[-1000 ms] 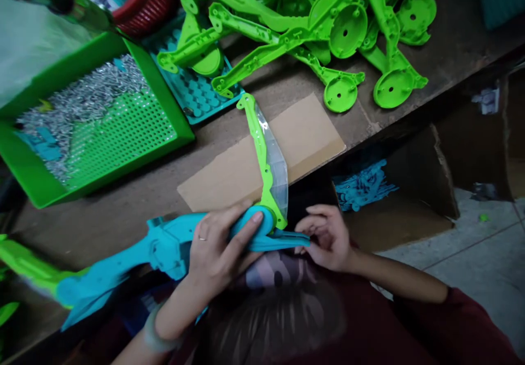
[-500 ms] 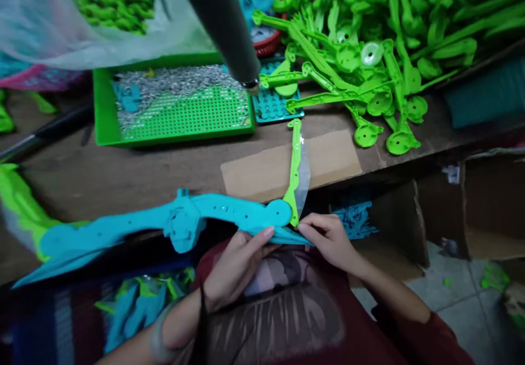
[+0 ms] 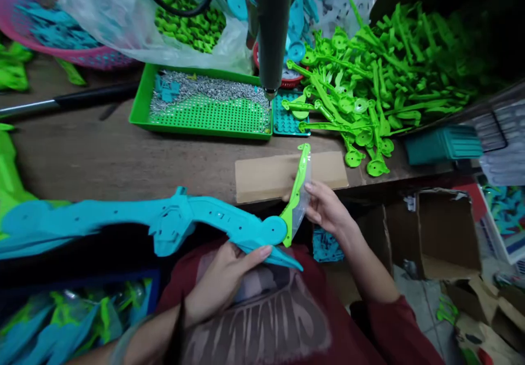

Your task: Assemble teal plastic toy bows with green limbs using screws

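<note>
A long blue plastic toy bow (image 3: 223,212) lies across the front edge of the bench. My left hand (image 3: 219,283) grips its pointed right end from below, thumb on top. A slim green arm (image 3: 296,195) stands out from the round blue joint, tilted up and to the right. Along this arm runs a clear plastic sheet piece (image 3: 301,209). My right hand (image 3: 330,206) is closed around the green arm and the clear piece, some of its fingers hidden behind them. Another green arm (image 3: 12,174) shows at the bow's left end.
A dark powered screwdriver (image 3: 274,31) hangs point down above a green tray (image 3: 200,130) of small screws. Green arms (image 3: 361,108) are heaped at the back right. Cardboard (image 3: 262,176) lies on the bench. A blue crate (image 3: 151,299) of bagged toys stands lower left.
My right hand has moved up from the blue tip to the green arm and now holds it. That arm leans further right. The head view has shifted, showing more bench.
</note>
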`<state>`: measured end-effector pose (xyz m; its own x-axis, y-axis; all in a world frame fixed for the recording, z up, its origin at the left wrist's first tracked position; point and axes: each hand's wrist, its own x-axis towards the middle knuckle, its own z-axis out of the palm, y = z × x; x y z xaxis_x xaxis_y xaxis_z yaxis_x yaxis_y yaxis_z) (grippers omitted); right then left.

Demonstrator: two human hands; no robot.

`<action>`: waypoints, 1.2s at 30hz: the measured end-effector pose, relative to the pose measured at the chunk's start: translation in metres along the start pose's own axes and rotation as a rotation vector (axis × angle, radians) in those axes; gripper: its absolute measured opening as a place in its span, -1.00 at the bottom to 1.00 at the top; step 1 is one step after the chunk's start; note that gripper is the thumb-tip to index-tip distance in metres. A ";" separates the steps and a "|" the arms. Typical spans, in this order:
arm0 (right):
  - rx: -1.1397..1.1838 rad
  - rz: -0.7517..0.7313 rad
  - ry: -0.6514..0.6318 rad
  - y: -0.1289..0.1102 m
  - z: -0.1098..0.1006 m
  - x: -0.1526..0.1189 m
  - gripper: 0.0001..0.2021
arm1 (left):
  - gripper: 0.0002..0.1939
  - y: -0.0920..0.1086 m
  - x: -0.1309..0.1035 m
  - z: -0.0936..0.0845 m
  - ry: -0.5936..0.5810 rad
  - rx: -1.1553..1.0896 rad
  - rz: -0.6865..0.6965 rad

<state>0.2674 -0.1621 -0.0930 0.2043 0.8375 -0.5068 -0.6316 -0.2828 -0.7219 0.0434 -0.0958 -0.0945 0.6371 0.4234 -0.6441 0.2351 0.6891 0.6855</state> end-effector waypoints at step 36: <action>-0.789 -0.987 -0.039 -0.167 0.025 0.112 -0.56 | -0.45 0.025 0.015 0.006 -0.201 -0.303 -0.360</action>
<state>0.3770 -0.0088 -0.0170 0.3022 0.8602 0.4108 0.3962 0.2786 -0.8749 0.0634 -0.0754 -0.0851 0.6907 0.0269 -0.7227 0.2610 0.9226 0.2839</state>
